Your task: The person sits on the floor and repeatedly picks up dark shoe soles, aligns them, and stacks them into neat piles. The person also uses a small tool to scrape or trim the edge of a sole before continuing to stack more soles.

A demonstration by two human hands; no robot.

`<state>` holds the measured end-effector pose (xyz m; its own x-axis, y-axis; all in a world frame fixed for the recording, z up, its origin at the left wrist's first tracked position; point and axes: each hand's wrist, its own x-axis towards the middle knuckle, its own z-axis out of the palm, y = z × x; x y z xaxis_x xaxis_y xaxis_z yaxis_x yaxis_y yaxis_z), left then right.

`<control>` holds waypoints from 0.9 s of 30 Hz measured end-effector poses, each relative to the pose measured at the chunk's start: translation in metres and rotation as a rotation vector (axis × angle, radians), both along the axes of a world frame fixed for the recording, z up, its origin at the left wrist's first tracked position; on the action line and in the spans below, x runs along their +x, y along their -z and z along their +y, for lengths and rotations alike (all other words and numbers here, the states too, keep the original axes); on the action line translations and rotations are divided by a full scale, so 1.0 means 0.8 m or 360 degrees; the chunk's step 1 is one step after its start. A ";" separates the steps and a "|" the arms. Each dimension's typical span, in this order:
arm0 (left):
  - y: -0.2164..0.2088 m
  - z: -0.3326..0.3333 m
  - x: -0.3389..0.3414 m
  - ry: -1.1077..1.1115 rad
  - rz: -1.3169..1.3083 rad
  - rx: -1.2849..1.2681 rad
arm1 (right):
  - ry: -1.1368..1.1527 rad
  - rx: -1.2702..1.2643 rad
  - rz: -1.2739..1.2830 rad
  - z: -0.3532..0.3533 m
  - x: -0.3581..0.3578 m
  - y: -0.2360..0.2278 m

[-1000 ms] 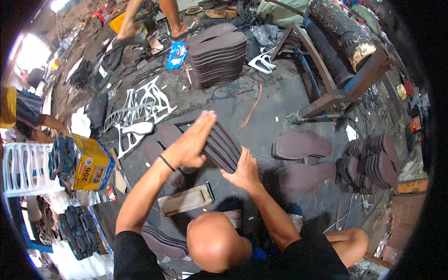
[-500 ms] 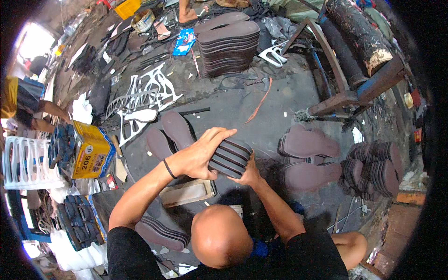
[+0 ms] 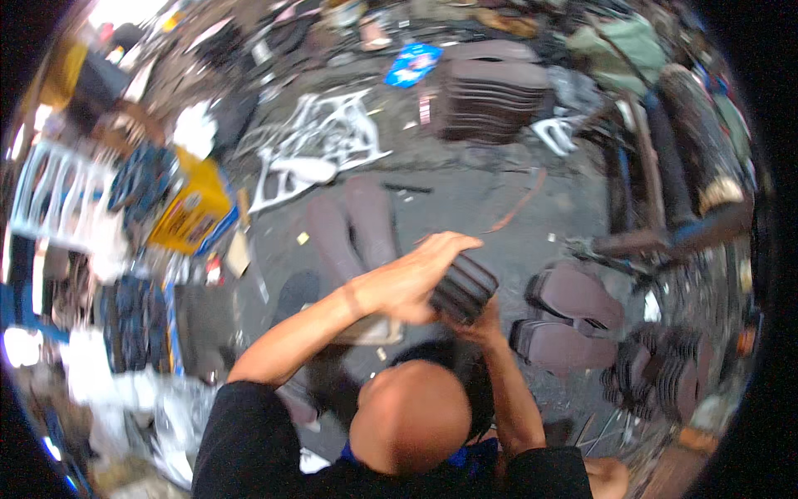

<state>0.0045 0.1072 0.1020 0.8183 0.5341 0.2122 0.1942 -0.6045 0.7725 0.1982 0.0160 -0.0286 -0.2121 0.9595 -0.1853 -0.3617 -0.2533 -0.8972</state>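
Both my hands hold a small stack of dark brown shoe soles (image 3: pixel 464 293), its layered edges showing as ridges. My left hand (image 3: pixel 407 279) wraps its left side, fingers stretched over the far top. From below and the right, my right hand (image 3: pixel 480 323) grips the near end. Beyond my left hand, two loose soles (image 3: pixel 373 220) lie on the dark mat. A pale rectangular block (image 3: pixel 366 331) lies partly hidden beneath my left wrist. To the right sit two low piles of soles (image 3: pixel 573 295), with a jumbled pile of soles (image 3: pixel 638 374) farther right.
A tall stack of soles (image 3: pixel 492 96) stands at the far side by a blue packet (image 3: pixel 413 65). White cut-out scraps (image 3: pixel 328 137) lie far left of centre. A yellow carton (image 3: pixel 195 204) stands left; a worn frame (image 3: pixel 644 166) blocks the far right.
The view has shifted and blurred, so most floor items sit farther right. Both hands keep hold of the sole stack, which shows at a slightly different angle.
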 end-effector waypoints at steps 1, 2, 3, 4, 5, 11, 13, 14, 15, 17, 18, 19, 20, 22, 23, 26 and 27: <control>0.019 -0.012 -0.006 -0.0114 -0.0047 -0.0101 | 0.0011 0.0093 -0.0404 -0.009 -0.001 0.013; 0.034 -0.015 -0.014 -0.0236 -0.0097 -0.0160 | 0.0097 0.0287 -0.0879 -0.009 0.001 0.034; 0.038 -0.032 -0.022 -0.0491 -0.0188 -0.0021 | 0.0213 0.0422 -0.1365 -0.010 0.003 0.056; 0.046 -0.056 -0.039 -0.0845 -0.0211 0.0080 | 0.0242 0.0467 -0.1373 -0.014 -0.001 0.057; 0.044 -0.091 -0.052 -0.1207 -0.0276 0.0087 | 0.0305 0.0501 -0.1415 -0.017 0.007 0.057; 0.138 -0.330 -0.219 -0.2988 0.0514 0.0245 | 0.0011 0.0403 -0.0599 0.027 0.004 -0.033; 0.198 -0.415 -0.281 -0.3451 0.0671 -0.0154 | -0.0076 0.0350 -0.0553 0.024 -0.036 -0.044; 0.232 -0.488 -0.328 -0.3543 0.0456 -0.0631 | -0.0140 0.0322 -0.0476 0.021 -0.073 -0.051; 0.247 -0.484 -0.320 -0.3592 -0.0109 -0.0763 | -0.0153 0.0243 -0.0546 0.024 -0.083 -0.056; 0.226 -0.426 -0.290 -0.3545 -0.0448 -0.0999 | -0.0097 0.0317 -0.0443 0.038 -0.078 -0.051; 0.234 -0.436 -0.307 -0.3759 -0.0404 -0.1328 | -0.0153 0.0292 -0.0337 0.040 -0.089 -0.051; 0.235 -0.423 -0.308 -0.3819 -0.0273 -0.1527 | -0.0212 0.0214 -0.0329 0.046 -0.079 -0.044; 0.206 -0.397 -0.288 -0.3514 -0.0598 -0.1648 | -0.0125 0.0210 -0.0645 0.047 -0.062 -0.035; 0.193 -0.410 -0.293 -0.3018 -0.1253 -0.1867 | 0.0033 0.0244 -0.1005 0.040 -0.082 -0.065; 0.190 -0.406 -0.287 -0.2967 -0.1302 -0.1786 | 0.0066 0.0372 -0.0846 0.046 -0.082 -0.066; 0.230 -0.421 -0.316 -0.3030 -0.0901 -0.1791 | 0.0194 0.0256 -0.0168 0.089 -0.087 -0.100; 0.236 -0.427 -0.327 -0.2972 -0.0825 -0.1865 | 0.0195 0.0015 0.0091 0.109 -0.076 -0.123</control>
<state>-0.2574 -0.2341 -0.0871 -0.5848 0.4005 -0.7054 -0.4496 0.5638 0.6928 0.1372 0.1034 0.0702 -0.1029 0.9805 -0.1672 -0.4400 -0.1956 -0.8764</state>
